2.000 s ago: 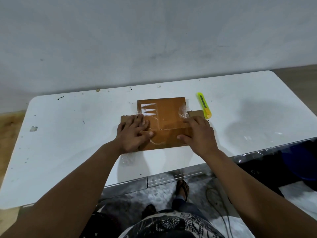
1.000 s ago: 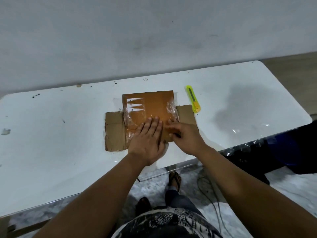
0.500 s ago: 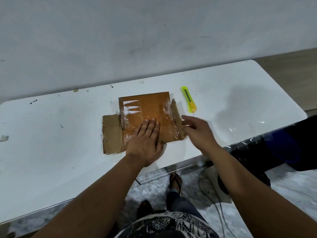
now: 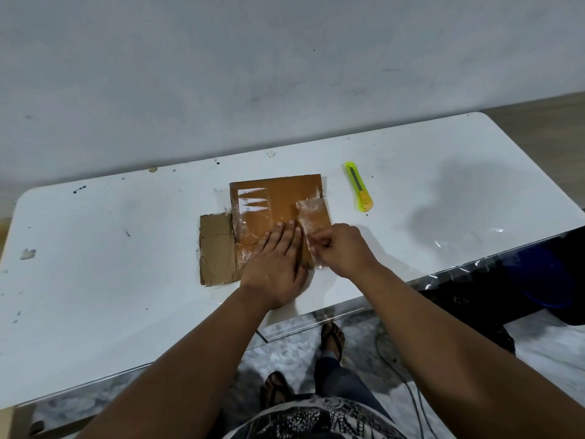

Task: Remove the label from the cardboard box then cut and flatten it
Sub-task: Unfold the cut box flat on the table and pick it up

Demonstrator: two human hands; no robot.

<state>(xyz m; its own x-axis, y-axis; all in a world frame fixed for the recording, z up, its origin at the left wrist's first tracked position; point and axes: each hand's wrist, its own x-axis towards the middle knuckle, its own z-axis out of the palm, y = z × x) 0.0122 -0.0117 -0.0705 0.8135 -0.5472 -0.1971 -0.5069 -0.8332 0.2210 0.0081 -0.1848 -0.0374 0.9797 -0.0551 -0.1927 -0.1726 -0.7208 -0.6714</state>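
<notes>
Head view: my left hand (image 4: 278, 264) presses flat, fingers straight, on the cardboard box (image 4: 269, 226) lying opened at the table's (image 4: 110, 248) middle; my right hand (image 4: 340, 250) seems to pinch its taped right flap (image 4: 313, 221), folding it inward. Flattening step; next, press the fold down

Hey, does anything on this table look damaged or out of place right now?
Yes. The flattened brown cardboard box carries wrinkled clear tape, and its left flap has a ragged, torn edge. The right flap is folded over onto the panel, pinched by the right hand.
</notes>
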